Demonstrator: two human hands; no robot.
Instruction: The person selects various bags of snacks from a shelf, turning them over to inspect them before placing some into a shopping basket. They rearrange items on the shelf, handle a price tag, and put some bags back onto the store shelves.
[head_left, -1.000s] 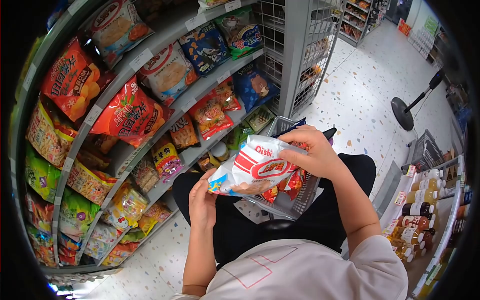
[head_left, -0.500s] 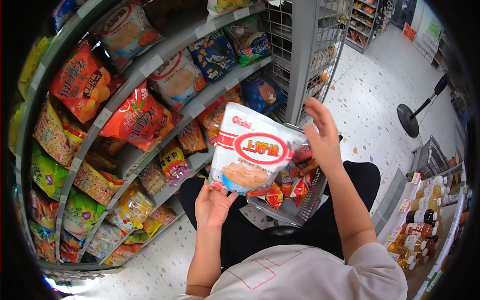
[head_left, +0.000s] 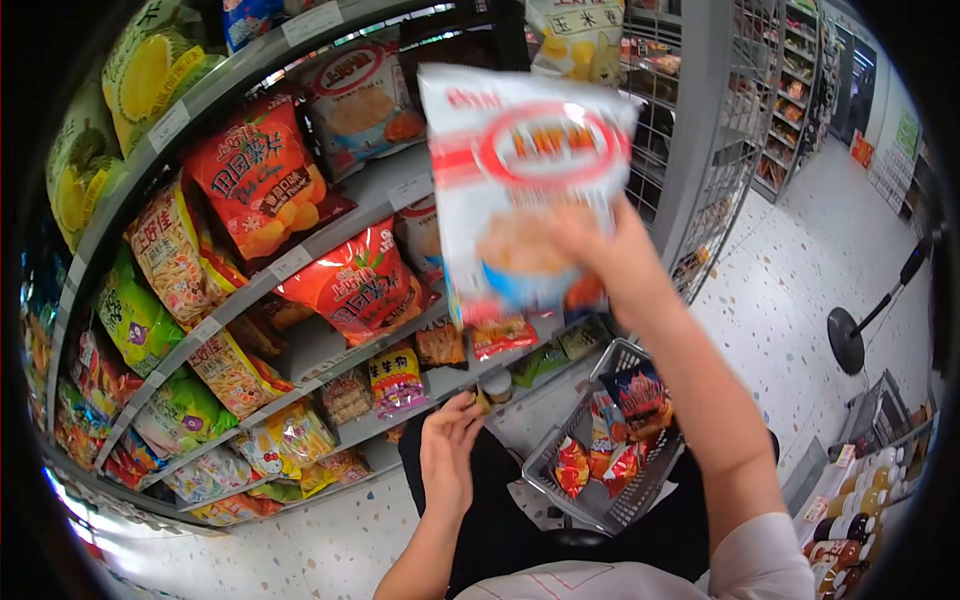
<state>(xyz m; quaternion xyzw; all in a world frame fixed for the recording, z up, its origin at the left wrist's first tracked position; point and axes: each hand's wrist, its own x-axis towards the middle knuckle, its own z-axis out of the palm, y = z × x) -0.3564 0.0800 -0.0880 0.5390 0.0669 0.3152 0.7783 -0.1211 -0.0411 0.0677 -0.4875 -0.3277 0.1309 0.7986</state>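
Observation:
A white Oishi shrimp flakes bag (head_left: 530,130) is held up in front of the snack shelves, slightly blurred. My right hand (head_left: 600,245) grips its lower right part, the fingers lying across its front. Lower down, my left hand (head_left: 452,450) is off the bag, near my knee and the lowest shelf, with its fingers bent; whether they hold anything is hard to see. Between my legs a grey basket (head_left: 545,480) contains several red and dark snack packs (head_left: 640,395).
Shelves (head_left: 380,190) with many snack bags curve along the left. A wire mesh rack end (head_left: 720,190) stands right of them. On the right are a black-based stand (head_left: 846,340), a grey cart or basket (head_left: 885,410) and shelved bottles (head_left: 850,500).
The white bag has been raised toward the upper shelves by my right hand, which now grips it. My left hand has let go of it and is lower. The view has shifted.

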